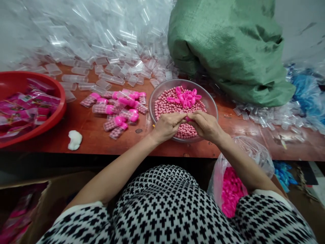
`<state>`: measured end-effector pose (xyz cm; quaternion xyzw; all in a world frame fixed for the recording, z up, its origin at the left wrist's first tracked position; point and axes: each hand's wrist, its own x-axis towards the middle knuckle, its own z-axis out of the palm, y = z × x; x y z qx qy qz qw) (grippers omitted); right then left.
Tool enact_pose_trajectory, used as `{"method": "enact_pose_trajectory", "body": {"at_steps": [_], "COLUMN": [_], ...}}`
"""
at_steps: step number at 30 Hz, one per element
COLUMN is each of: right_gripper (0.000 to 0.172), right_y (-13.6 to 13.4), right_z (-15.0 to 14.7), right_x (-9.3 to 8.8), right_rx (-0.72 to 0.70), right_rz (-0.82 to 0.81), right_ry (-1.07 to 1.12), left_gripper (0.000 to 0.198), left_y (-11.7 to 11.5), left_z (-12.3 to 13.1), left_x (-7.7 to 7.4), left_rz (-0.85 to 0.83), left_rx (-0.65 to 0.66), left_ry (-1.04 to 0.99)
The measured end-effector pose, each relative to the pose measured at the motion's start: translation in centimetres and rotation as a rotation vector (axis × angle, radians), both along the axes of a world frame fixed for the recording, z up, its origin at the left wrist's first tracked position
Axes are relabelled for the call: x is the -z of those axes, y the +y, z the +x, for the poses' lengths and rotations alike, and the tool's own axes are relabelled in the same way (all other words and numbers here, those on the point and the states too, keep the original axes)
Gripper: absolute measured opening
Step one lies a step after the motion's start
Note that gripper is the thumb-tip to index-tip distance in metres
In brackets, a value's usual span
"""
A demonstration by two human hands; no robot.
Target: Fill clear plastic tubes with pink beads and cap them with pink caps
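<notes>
Over the near part of a metal bowl [213, 112], my left hand [169, 126] and my right hand [205, 124] meet at the fingertips. Both are closed. A small bit of bright pink shows between them, pinched by my right hand; what my left fingers hold is too small to make out. Pink beads [165, 101] fill the bowl, and several pink spoon-like pieces [186, 97] lie on top of them. Left of the bowl lie several clear tubes of beads with pink caps [122, 101], in a loose heap.
Clear empty tubes [106, 51] are piled along the back. A green sack [228, 47] stands behind the bowl. At the left are a red basin [62, 105] of pink packets and a white lump [74, 140]. A plastic bag [232, 193] of pink pieces hangs below the table edge.
</notes>
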<state>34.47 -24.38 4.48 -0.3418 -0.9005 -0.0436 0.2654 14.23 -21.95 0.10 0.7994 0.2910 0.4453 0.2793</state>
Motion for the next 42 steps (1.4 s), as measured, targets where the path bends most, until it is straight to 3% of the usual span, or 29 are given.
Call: {"method": "enact_pose_trajectory", "body": {"at_steps": [2,5,7,10,13,16,19,22,25,29,32,35,38,40,42], "right_gripper": [0.016,0.018,0.022,0.045,0.055,0.044,0.044,0.047,0.038,0.025,0.025,0.036,0.057,0.061,0.054], "right_y": [0.1,0.7,1.2,1.5,1.4,1.4,1.8,2.0,1.9,1.7,1.7,2.1,4.0,6.8,10.8], "right_z": [0.0,-0.1,0.1,0.8,1.7,2.0,1.7,0.9,-0.3,-1.9,-3.1,-4.5,-6.4,-8.1,-10.2], "right_x": [0.1,-0.2,-0.8,-1.6,-1.6,-1.3,-1.3,-1.4,-1.1,-0.3,-0.1,-0.9,-3.1,-4.5,-5.3], "right_rx": [-0.012,0.005,0.012,-0.001,0.013,0.081,0.115,0.108,0.126,0.18,0.231,0.206,0.099,0.045,0.05], "right_rz": [-0.01,-0.105,-0.272,-0.631,-0.865,-0.911,-1.007,-1.325,-1.559,-1.479,-1.416,-1.464,-1.46,-1.236,-0.858], "right_ry": [0.006,0.145,0.32,0.651,0.907,1.051,1.07,0.984,0.961,1.133,1.203,1.075,0.759,0.55,0.363], "left_gripper": [0.023,0.021,0.021,0.032,0.042,0.038,0.023,0.017,0.019,0.019,0.018,0.02,0.025,0.03,0.031], "left_y": [0.0,0.2,0.5,1.0,1.4,1.2,0.9,0.8,0.8,0.8,0.6,0.3,0.8,1.6,2.8], "left_z": [0.0,0.1,0.2,0.3,0.4,0.7,1.1,1.1,0.9,0.9,0.7,-1.0,-4.8,-8.0,-10.6], "left_x": [0.1,-0.5,-0.9,-1.3,-1.1,-0.7,-0.4,-0.2,0.1,0.3,0.1,-0.7,-1.6,-1.6,-1.1], "left_rz": [-0.012,-0.157,-0.324,-0.591,-0.741,-0.701,-0.512,-0.317,-0.246,-0.225,-0.209,-0.165,-0.162,-0.206,-0.233], "left_rx": [0.0,-0.001,0.01,0.029,0.019,0.028,0.075,0.037,-0.006,-0.007,-0.021,-0.043,-0.104,-0.261,-0.466], "left_ry": [0.012,-0.086,-0.238,-0.507,-0.635,-0.603,-0.488,-0.365,-0.287,-0.301,-0.337,-0.36,-0.36,-0.309,-0.126]}}
